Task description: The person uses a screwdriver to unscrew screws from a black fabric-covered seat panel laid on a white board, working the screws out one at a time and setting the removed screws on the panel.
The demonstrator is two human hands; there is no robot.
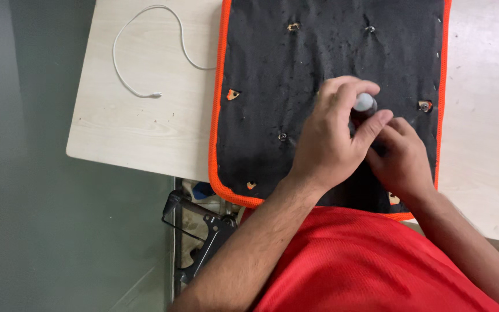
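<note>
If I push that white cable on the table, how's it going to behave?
The white cable lies in a loose loop, so it is probably floppy and would bend rather than slide whole. It looks thin, so likely light. Its free plug end would probably drag behind.

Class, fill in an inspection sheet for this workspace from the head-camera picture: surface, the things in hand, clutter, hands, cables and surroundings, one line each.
Surface: pale wooden table, its middle covered by a black mat with orange edging.
Things in hand: small round grey knob, pinched over the mat.
Clutter: small holes and metal studs across the mat, such as one stud.
Hands: left hand grips the knob with fingertips; right hand touches underneath it, partly hidden.
Cables: white cable looped on the table, left of the mat.
Surroundings: grey-green floor; black metal frame under the table edge.
</note>
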